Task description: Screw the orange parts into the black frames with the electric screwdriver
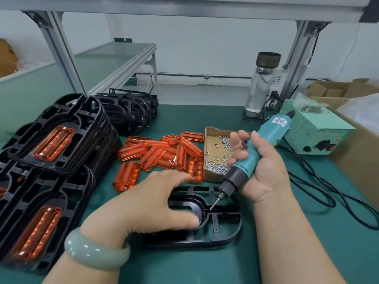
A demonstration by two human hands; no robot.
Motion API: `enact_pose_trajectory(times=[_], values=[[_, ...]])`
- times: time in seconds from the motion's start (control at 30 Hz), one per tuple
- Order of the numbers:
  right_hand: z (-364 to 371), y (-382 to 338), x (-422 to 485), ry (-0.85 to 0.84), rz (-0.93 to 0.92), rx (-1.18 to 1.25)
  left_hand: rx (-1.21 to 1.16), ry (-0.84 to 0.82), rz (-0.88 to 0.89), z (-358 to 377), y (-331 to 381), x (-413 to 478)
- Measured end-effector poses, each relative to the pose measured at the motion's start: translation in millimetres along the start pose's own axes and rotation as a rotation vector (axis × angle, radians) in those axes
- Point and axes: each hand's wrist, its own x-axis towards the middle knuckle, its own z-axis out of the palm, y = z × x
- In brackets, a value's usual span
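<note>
A pale green bangle [96, 251] is worn on the nearest wrist, and beyond it the left hand [155, 203] is laid with fingers spread and relaxed over a black frame [221, 228] that lies flat on the green table [184, 265]. The electric screwdriver [264, 140] is gripped in the right hand [264, 167] and tilted, its bit brought down to the frame's inner rib; whether contact is made cannot be told. Just beyond the frame, loose orange parts [160, 154] are heaped, with a cardboard box [213, 177] of screws [217, 169] to their right. Assembled frames [61, 136] are stacked at the left, empty ones [131, 111] farther back. A power unit [313, 132] is seen at the far right.
</note>
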Motion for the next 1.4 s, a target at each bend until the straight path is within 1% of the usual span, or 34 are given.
enact_pose_trajectory(times=[0.03,0.1,0.17,0.23,0.33,0.43,0.5,0.6,0.7,0.73,0.77,0.83,0.9,0.97,1.0,1.07,1.13,1.3,1.4], values=[[0,0,0,0.000,0.001,0.005,-0.028,0.074,-0.011,-2,-1,4],[0,-1,0,0.003,-0.002,0.011,-0.069,0.279,-0.054,-5,-4,17],[0,0,1,0.010,-0.008,0.006,-0.119,0.456,-0.148,-9,-5,35],[1,1,1,0.017,-0.006,-0.002,-0.115,0.538,-0.242,-10,-3,54],[2,2,1,0.022,0.009,-0.010,-0.041,0.554,-0.327,-6,0,75],[1,2,1,0.025,0.012,-0.009,0.019,0.584,-0.331,-3,3,86],[1,2,1,0.021,0.014,-0.006,0.043,0.560,-0.339,-5,3,89],[1,2,1,0.017,0.016,-0.002,0.007,0.549,-0.346,-13,0,83],[1,2,1,0.018,0.011,0.002,-0.062,0.602,-0.326,-18,-6,69],[1,2,1,0.018,0.010,0.005,-0.124,0.634,-0.322,-18,-7,64],[1,2,1,0.017,0.010,0.008,-0.248,0.669,-0.323,-16,-9,60],[1,3,1,0.015,0.014,0.009,-0.677,0.688,-0.304,-11,-10,50],[1,3,1,0.011,0.021,0.008,-1.062,0.625,-0.254,-4,-8,41],[1,5,1,0.006,0.026,0.003,-1.303,0.572,-0.198,1,-9,34],[1,5,1,0.003,0.028,0.001,-1.387,0.552,-0.172,3,-10,31],[1,6,1,0.002,0.033,0.004,-1.471,0.507,-0.117,5,-10,29],[2,6,0,0.002,0.033,0.006,-1.492,0.485,-0.066,8,-9,28],[0,6,0,0.000,0.029,0.006,-1.389,0.510,-0.056,12,-6,27],[1,7,0,0.003,0.033,-0.001,-1.381,0.510,-0.039,14,-6,27]])
